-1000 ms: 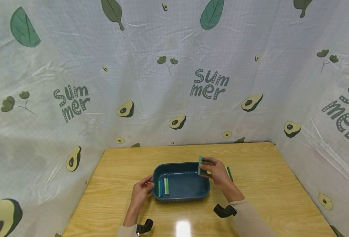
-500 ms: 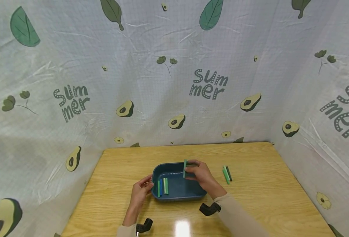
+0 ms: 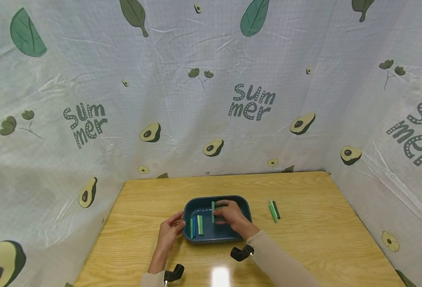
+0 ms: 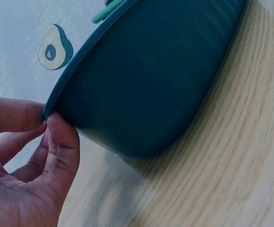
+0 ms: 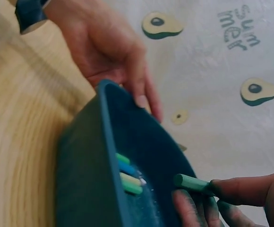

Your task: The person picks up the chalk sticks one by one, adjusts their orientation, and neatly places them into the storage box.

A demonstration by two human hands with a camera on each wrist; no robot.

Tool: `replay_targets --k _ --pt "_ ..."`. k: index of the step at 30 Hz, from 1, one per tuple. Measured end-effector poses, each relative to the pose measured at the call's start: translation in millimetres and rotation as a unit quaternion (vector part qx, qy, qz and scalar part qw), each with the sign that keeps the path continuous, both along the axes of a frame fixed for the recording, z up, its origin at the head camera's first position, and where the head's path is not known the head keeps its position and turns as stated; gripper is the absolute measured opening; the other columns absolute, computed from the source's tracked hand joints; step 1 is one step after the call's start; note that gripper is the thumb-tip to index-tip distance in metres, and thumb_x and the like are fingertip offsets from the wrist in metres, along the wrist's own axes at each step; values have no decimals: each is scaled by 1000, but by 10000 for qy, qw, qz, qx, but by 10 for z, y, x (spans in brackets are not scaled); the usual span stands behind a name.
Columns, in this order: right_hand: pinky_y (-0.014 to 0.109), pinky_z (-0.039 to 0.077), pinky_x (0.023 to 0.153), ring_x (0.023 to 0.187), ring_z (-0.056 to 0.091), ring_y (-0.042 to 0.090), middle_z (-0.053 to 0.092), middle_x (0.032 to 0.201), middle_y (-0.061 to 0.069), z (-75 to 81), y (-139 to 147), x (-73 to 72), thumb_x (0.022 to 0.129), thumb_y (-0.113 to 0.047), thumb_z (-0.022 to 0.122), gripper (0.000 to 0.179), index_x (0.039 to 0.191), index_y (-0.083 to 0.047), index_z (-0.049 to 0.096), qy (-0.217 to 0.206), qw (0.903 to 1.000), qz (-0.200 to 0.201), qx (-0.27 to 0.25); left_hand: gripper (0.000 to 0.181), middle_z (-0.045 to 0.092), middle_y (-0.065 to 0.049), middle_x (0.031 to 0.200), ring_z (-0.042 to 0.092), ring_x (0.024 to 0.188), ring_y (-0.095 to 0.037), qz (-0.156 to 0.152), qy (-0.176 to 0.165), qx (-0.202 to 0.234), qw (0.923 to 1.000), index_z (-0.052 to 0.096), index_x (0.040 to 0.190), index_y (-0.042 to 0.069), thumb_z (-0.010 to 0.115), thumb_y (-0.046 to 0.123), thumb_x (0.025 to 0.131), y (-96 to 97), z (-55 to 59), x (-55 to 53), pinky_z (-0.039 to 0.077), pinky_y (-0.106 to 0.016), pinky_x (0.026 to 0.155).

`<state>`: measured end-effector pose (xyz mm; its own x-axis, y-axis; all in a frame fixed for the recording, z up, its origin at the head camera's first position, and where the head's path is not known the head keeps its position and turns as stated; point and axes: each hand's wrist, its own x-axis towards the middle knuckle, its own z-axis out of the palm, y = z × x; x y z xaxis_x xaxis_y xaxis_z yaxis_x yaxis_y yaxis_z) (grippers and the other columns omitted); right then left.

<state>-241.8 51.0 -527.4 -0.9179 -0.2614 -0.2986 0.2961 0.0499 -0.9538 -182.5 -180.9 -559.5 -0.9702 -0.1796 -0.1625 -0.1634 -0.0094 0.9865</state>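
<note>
A dark blue, deep rectangular tray (image 3: 228,240) with rounded corners stands on the table. My left hand (image 3: 171,231) pinches its left rim between thumb and fingers, as the left wrist view shows up close. Inside the tray, over its middle, my right hand (image 3: 229,214) holds a green chalk stick (image 3: 212,212) between thumb and fingertips. Green smudges mark those fingers (image 5: 186,208) in the right wrist view. Along the tray's left end lie a green chalk (image 3: 191,228), a blue chalk (image 3: 194,227), a pale yellow chalk (image 3: 198,225) and a light green chalk (image 3: 201,225), side by side.
Right of the tray, light green chalks (image 3: 273,211) and a dark chalk (image 3: 276,209) lie together on the wooden table (image 3: 315,235). A white printed sheet (image 3: 182,103) hangs behind the table and along its sides.
My right hand has carried the green chalk leftward and down, from the tray's right rim to inside its middle. The chalks on the right have come into fuller view. My left hand stays put.
</note>
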Motion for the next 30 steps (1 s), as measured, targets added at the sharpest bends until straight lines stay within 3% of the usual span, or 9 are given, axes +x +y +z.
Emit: replay_targets --k 17,30 --pt "40 60 65 79 69 23 65 100 19 -206 -205 -36 81 6 68 44 124 7 57 -457 9982 25 400 41 57 -23 126 62 96 -14 12 -22 -16 10000 57 135 0 59 0 94 -35 -31 -29 54 -23 70" --pt "39 59 62 76 68 24 64 94 18 -267 -221 -16 77 10 67 41 117 7 59 -309 9960 -48 836 41 56 -26 125 63 95 -15 -32 87 -45 9999 55 135 -3 58 -1 95 -30 -40 7 54 -23 69"
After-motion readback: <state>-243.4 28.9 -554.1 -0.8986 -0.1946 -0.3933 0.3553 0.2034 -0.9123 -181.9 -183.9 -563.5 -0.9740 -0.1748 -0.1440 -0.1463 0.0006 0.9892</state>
